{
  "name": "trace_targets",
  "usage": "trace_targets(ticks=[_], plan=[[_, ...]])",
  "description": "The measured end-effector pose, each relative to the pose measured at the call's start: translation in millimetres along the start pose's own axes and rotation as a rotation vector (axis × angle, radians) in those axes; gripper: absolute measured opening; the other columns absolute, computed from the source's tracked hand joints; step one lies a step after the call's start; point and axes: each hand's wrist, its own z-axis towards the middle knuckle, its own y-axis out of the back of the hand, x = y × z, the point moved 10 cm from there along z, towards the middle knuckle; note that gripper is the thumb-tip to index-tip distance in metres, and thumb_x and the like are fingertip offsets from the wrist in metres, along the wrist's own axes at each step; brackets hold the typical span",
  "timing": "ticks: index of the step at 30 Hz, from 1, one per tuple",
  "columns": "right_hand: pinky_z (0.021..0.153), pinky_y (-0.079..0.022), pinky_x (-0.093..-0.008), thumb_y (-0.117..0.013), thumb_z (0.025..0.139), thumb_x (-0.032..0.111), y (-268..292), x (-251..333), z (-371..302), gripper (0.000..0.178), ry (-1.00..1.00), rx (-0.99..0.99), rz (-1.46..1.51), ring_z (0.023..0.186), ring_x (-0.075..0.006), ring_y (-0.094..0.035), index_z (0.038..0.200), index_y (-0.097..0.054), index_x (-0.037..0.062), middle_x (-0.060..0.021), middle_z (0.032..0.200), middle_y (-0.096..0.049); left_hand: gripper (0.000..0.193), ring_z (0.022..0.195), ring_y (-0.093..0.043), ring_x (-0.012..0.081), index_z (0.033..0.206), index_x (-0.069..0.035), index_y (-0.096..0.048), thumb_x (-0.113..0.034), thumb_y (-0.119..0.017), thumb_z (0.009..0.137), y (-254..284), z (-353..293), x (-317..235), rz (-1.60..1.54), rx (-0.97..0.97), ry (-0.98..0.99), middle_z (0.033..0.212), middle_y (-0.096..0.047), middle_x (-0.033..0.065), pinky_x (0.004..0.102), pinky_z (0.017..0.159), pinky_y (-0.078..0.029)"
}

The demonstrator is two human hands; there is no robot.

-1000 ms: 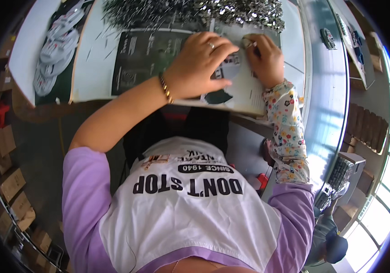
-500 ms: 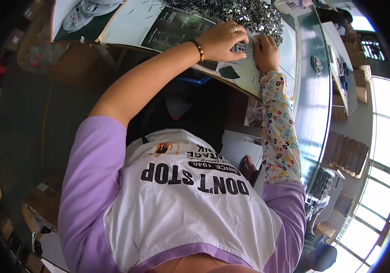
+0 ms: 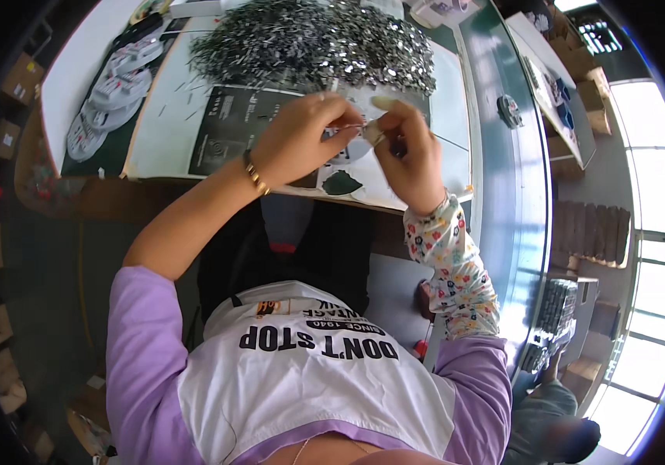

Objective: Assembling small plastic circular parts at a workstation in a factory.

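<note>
My left hand (image 3: 305,139) is raised over the worktable, thumb and forefinger pinched together at a thin bit too small to name. Close to its fingertips is my right hand (image 3: 411,159), fingers curled in and pale coverings on some of them; what they hold, if anything, cannot be made out. Below and between the hands, a light grey part (image 3: 354,149) lies on the table, partly hidden by them. Beyond them spreads a large heap of small shiny metal pieces (image 3: 301,46). A black printed sheet (image 3: 220,128) lies partly under my left hand.
Grey round housings (image 3: 119,89) lie in an overlapping row at the left. A dark green patch (image 3: 342,182) is near the table's front edge. Right of the table runs a shiny green surface (image 3: 507,178) with another small grey part (image 3: 509,111). A person (image 3: 549,418) is at the lower right.
My hands have lifted from the grey part and come together at the fingertips. The view has shifted, bringing more of the metal heap and the left-hand housings into sight.
</note>
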Motion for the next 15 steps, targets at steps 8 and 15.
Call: trace_targets(ticks=[8,15], plan=[[0.056,-0.043,-0.0247,-0.070,0.083,-0.004,-3,0,-17,0.027,0.000,0.307,0.059,0.062,-0.0116,-0.051,0.109,-0.064,-0.0004,-0.0056,0.089,-0.063,0.023,0.090,-0.064,0.0291,0.091,-0.003,-0.060,-0.005,-0.078,0.076,-19,-13,-24,0.160,0.114,-0.008,0.092,-0.064,0.0104,0.0397,0.081,-0.051],[0.058,-0.051,-0.0314,-0.070,0.077,-0.002,-9,-19,-20,0.023,0.319,0.347,-0.138,0.066,-0.0235,-0.063,0.099,-0.065,0.0008,-0.0106,0.095,-0.066,0.041,0.117,-0.054,0.0311,0.114,-0.006,-0.063,-0.007,-0.077,0.075,-14,-14,18,0.433,0.008,0.149,0.121,-0.062,0.0085,0.0472,0.103,-0.040]])
